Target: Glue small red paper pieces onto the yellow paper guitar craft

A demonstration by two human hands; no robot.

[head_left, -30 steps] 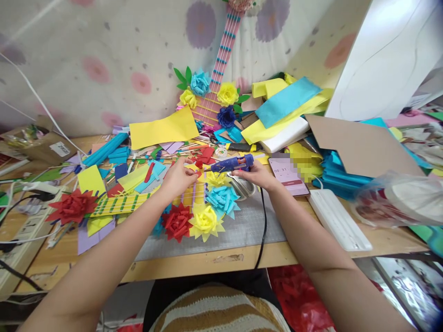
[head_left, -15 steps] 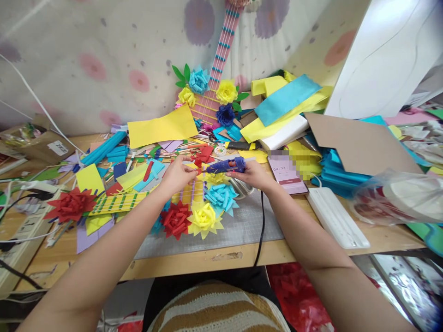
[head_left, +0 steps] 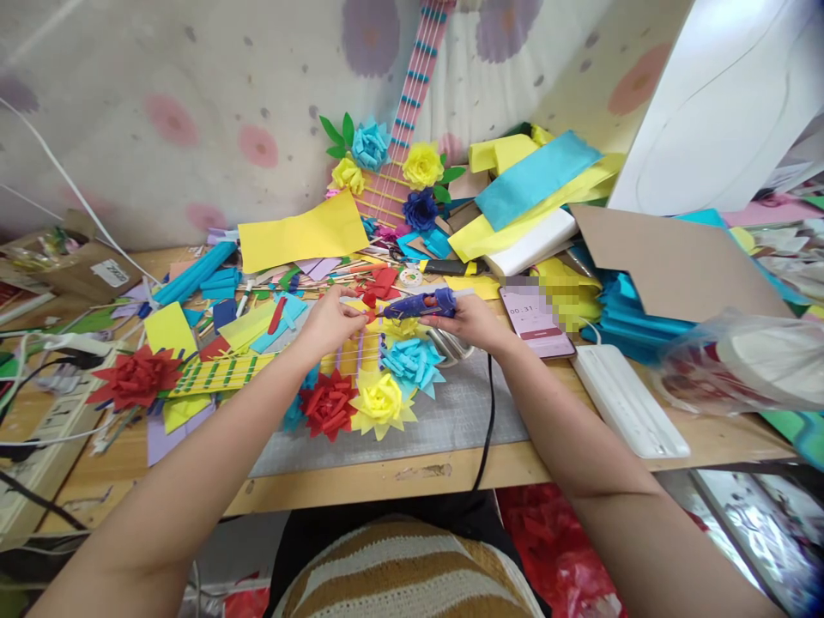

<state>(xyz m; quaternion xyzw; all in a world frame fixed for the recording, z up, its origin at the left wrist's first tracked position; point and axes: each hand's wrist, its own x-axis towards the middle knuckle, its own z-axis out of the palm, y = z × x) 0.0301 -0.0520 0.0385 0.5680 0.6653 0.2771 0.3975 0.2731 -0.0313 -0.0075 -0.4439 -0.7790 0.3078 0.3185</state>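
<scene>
My right hand (head_left: 469, 318) is closed around a blue hot glue gun (head_left: 415, 304), its nozzle pointing left. My left hand (head_left: 336, 319) pinches a small red paper piece (head_left: 369, 314) close to that nozzle. Both hands are above a yellow paper guitar (head_left: 222, 375) with white strings, lying on a grey cutting mat (head_left: 451, 436). On the guitar's body sit a red paper flower (head_left: 328, 405), a yellow paper flower (head_left: 382, 403) and a light-blue paper flower (head_left: 413, 366). Another red flower (head_left: 135, 378) marks the neck's left end. My left forearm covers part of the neck.
A pink paper guitar (head_left: 379, 199) leans against the patterned wall behind. Paper scraps and sheets, including a yellow sheet (head_left: 302, 232), crowd the table's back. At right lie a phone (head_left: 537, 319) and a white power strip (head_left: 629, 400). The glue gun's black cord (head_left: 491, 429) hangs over the front edge.
The view has shifted slightly. My hands keep nearly the same pose, with the glue gun's nozzle still beside the red paper piece.
</scene>
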